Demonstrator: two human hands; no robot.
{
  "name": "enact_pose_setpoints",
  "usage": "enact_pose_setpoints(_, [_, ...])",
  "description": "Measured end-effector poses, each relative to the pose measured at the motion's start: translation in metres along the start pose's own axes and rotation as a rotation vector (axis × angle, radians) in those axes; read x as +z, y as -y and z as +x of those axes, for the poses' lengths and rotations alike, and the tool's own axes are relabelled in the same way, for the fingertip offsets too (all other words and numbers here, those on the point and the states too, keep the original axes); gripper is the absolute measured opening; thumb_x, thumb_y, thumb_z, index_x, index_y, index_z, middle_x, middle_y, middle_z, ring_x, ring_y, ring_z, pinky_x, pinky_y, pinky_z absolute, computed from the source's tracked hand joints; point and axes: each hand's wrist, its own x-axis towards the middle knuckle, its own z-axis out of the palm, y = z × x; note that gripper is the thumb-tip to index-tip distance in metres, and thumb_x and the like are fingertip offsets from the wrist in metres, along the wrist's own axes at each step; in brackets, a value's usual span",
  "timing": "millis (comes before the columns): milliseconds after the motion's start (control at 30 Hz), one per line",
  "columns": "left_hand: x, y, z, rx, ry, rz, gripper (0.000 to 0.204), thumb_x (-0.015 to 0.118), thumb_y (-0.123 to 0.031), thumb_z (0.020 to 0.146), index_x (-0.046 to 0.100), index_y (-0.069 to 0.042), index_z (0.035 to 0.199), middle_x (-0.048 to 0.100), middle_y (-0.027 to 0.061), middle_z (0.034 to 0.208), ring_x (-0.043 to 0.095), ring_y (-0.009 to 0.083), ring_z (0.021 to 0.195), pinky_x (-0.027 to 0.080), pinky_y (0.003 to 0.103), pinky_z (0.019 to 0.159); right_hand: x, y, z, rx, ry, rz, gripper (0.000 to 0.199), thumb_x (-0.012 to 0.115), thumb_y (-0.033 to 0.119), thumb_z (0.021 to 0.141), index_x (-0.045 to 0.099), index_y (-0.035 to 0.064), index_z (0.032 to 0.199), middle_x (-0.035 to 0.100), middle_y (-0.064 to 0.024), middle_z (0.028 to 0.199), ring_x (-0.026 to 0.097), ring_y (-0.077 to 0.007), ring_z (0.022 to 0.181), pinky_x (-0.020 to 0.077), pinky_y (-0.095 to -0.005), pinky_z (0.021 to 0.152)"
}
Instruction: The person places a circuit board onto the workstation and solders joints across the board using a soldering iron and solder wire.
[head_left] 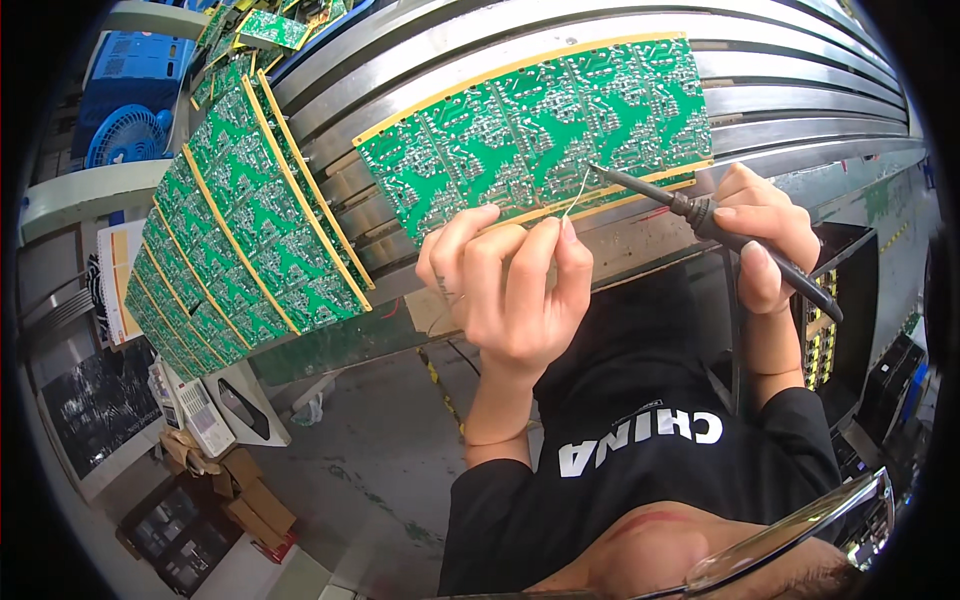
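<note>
A green circuit board panel (540,125) with yellow edges lies solder side up on the metal conveyor rails (800,100) in front of me. My left hand (505,285) pinches a thin solder wire (576,195) that reaches up to the board's near edge. My right hand (765,235) grips a black soldering iron (690,205) like a pen. The iron's tip meets the wire's end on the board.
A row of more green board panels (250,230) lies along the rails to my left. A blue fan (125,135) stands at far left. Below are a concrete floor (370,440), cardboard boxes (245,490) and a black tray (835,300) at right.
</note>
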Motion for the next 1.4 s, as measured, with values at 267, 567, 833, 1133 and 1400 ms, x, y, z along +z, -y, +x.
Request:
enact_pose_setpoints(267, [0.001, 0.001, -0.001, 0.006, 0.002, -0.006, 0.016, 0.081, -0.005, 0.075, 0.075, -0.009, 0.089, 0.061, 0.0032, 0.088, 0.063, 0.028, 0.097, 0.043, 0.045, 0.09, -0.005, 0.006, 0.008, 0.003, 0.045, -0.044, 0.029, 0.064, 0.021, 0.091, 0.073, -0.0055, 0.1, 0.067, -0.014, 0.073, 0.061, -0.0253, 0.065, 0.0496, -0.0366, 0.061])
enact_pose_setpoints(567, [0.002, -0.002, 0.001, -0.003, 0.015, 0.037, 0.014, 0.081, -0.006, 0.077, 0.075, -0.009, 0.089, 0.062, 0.0022, 0.088, 0.062, 0.0275, 0.096, 0.041, 0.044, 0.091, -0.007, 0.009, 0.012, -0.013, 0.079, -0.076, 0.027, 0.065, 0.02, 0.091, 0.073, -0.0043, 0.099, 0.067, -0.013, 0.074, 0.062, -0.0256, 0.066, 0.0512, -0.0372, 0.063])
enact_pose_setpoints(833, [0.002, -0.005, 0.009, 0.009, 0.039, 0.049, 0.017, 0.083, -0.005, 0.076, 0.074, -0.009, 0.09, 0.062, 0.0018, 0.087, 0.059, 0.0262, 0.089, 0.042, 0.04, 0.084, -0.012, 0.015, 0.023, -0.029, 0.156, -0.117, 0.027, 0.067, 0.02, 0.089, 0.074, -0.0041, 0.098, 0.069, -0.0141, 0.076, 0.064, -0.027, 0.067, 0.0516, -0.0375, 0.062])
enact_pose_setpoints(1133, [-0.002, -0.009, 0.019, 0.016, 0.132, 0.007, 0.018, 0.082, 0.001, 0.078, 0.073, -0.005, 0.092, 0.058, 0.0048, 0.084, 0.055, 0.0255, 0.077, 0.046, 0.04, 0.071, -0.013, 0.025, 0.036, -0.065, 0.215, -0.217, 0.026, 0.069, 0.021, 0.087, 0.075, -0.0023, 0.098, 0.07, -0.0125, 0.076, 0.063, -0.0264, 0.065, 0.0493, -0.0376, 0.061])
enact_pose_setpoints(1400, [-0.019, -0.01, 0.017, -0.065, 0.117, 0.033, 0.031, 0.084, 0.003, 0.074, 0.08, -0.006, 0.103, 0.054, 0.0045, 0.081, 0.055, 0.0219, 0.072, 0.045, 0.035, 0.06, -0.012, 0.029, 0.039, -0.146, 0.24, -0.291, 0.025, 0.068, 0.022, 0.088, 0.076, 0.0009, 0.098, 0.067, -0.0099, 0.074, 0.061, -0.0253, 0.063, 0.045, -0.0373, 0.057])
